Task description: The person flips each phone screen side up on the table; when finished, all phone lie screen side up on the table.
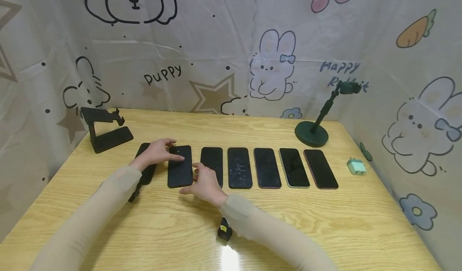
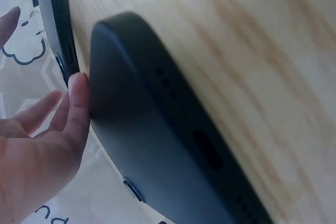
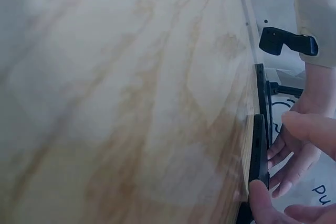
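Observation:
Several dark smartphones lie in a row across the table. My left hand reaches over the leftmost phone, its thumb and fingers spread about the top of the second phone. That second phone lies flat and looks back up. In the left wrist view, the leftmost phone fills the middle, charging port visible, beside my left fingers. My right hand is by the second phone's lower right corner and partly covers the third phone. A right fingertip appears to touch the second phone's edge.
More phones continue rightward: one with a marked screen, then others. A black folding stand is at back left, a dark green round-based stand at back right. A mint plug adapter lies far right.

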A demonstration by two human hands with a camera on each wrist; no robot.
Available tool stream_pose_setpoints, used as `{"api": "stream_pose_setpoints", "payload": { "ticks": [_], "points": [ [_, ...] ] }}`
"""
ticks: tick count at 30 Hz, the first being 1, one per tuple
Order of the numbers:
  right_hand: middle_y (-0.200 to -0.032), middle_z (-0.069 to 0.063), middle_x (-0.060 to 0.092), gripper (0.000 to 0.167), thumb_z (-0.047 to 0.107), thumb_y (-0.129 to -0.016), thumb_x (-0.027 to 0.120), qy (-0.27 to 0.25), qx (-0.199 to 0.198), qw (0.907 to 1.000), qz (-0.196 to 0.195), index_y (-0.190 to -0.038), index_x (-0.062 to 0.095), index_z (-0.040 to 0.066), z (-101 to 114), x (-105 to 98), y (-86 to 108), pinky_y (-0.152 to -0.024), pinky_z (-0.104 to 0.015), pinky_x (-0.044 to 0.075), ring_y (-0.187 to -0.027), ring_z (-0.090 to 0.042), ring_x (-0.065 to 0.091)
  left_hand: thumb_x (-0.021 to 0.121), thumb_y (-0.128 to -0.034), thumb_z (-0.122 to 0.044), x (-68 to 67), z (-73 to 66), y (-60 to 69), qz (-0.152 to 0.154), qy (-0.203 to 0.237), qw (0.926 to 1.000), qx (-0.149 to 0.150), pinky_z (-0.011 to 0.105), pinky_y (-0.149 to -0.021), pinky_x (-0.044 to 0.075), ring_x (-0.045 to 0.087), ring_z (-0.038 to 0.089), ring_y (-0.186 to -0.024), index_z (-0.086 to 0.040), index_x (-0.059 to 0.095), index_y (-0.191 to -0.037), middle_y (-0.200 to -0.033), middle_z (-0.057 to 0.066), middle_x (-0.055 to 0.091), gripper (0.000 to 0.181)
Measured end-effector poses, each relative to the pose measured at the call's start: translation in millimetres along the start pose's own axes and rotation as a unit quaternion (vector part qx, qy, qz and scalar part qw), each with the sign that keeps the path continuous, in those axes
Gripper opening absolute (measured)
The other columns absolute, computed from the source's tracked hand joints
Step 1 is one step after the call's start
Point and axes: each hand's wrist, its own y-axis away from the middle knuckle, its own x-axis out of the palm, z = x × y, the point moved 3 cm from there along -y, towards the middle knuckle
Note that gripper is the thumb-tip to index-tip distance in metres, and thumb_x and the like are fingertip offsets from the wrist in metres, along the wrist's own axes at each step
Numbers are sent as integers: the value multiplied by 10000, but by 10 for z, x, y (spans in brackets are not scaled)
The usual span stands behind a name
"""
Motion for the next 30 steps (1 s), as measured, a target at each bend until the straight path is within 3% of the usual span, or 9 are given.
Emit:
{"api": "stream_pose_setpoints", "payload": {
  "ticks": [4,11,19,30],
  "points": [
    [-1073,-116,665,904,260,-693,872,214,75,9997,36,-1421,395,15,51,21,-13,-841,-359,531,-1022,-247,610,778,-772,-404,-20,-16,1,-16,-199,9997,131,532,-994,433,491,445,-1217,92,402,-1390,-1362,304,483,878],
    [-1242,-191,612,864,225,-700,868,594,103,9982,-22,-1398,402,18,113,72,-29,-902,-370,521,-1142,-291,591,822,-734,-352,-22,-45,-6,40,-378,9989,279,552,-1026,386,472,439,-1198,120,405,-1374,-1333,318,485,898],
    [-1237,-223,609,748,118,-739,832,847,-121,9962,-191,-1357,430,-12,92,147,-36,-876,-346,540,-1125,-300,615,862,-701,-288,21,-49,-15,-6,-260,9988,410,549,-1034,378,460,457,-1206,129,416,-1362,-1316,330,501,900],
    [-1214,-209,631,737,140,-746,831,1011,-92,9946,-223,-1363,441,40,130,167,-34,-872,-338,542,-1111,-283,629,832,-737,-315,26,-43,15,45,118,9999,-48,528,-1003,422,483,427,-1219,54,409,-1400,-1360,296,490,868]
  ]
}}
